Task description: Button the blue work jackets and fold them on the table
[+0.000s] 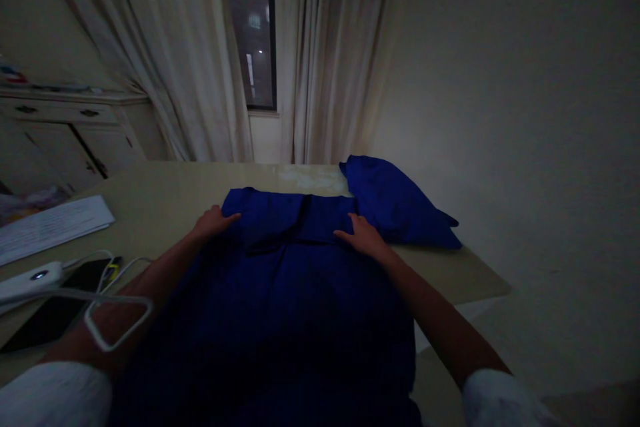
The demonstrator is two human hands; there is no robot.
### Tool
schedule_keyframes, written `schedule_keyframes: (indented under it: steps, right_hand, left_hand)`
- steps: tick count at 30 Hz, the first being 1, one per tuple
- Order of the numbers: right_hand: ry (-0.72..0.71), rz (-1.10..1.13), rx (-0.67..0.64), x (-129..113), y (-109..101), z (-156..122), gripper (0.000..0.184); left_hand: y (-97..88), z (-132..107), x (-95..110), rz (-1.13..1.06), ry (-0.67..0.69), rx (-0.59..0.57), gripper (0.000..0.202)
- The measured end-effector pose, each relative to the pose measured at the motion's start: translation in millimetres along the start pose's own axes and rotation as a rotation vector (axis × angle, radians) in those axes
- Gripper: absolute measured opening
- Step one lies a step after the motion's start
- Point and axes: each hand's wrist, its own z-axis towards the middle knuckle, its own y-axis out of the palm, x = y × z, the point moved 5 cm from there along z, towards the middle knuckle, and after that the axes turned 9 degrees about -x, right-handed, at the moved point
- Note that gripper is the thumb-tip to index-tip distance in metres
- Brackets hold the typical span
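Observation:
A large dark blue cloth [295,293] spreads over the table in front of me and runs down toward my body. Its far end is folded over in a band, with a loose flap and creases near the middle. My left hand [216,221] grips the left side of this band, thumb lying on top of the fabric. At the band's right side, my right hand [364,235] grips the cloth in much the same way. Shadow hides how the fingertips sit under the fabric. Just beyond my right hand lies a blue cushion-shaped bundle [395,203], touching the cloth.
On the table [165,193], papers [55,227], a white power strip [33,280] with white cables and a dark flat device [60,310] lie at the left. Cable loops hang over my left forearm. Curtains [335,53], a cabinet [65,127] and a wall surround the table.

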Motion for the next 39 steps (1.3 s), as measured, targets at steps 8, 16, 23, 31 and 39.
schedule_keyframes:
  steps: [8,16,23,31,39]
  right_hand:
    - [-0.099,-0.396,-0.275,-32,-6,83,0.068]
    - [-0.029,-0.401,0.073,-84,-40,136,0.077]
    - [-0.196,-0.355,-0.063,-108,41,115,0.106]
    - [-0.272,-0.174,0.045,-124,20,131,0.041]
    - [0.029,0.269,1.101,42,-199,74,0.045]
  left_hand:
    - [-6.0,46,35,0.128,0.250,-0.057,0.036]
    - [-13.5,16,86,0.248,0.282,0.421,0.072]
    - [59.6,10,99,0.174,0.444,0.020,0.030]
    - [63.7,25,139,-0.189,0.697,-0.110,0.050]
    - [71.7,18,107,0.201,0.616,-0.027,0.071]
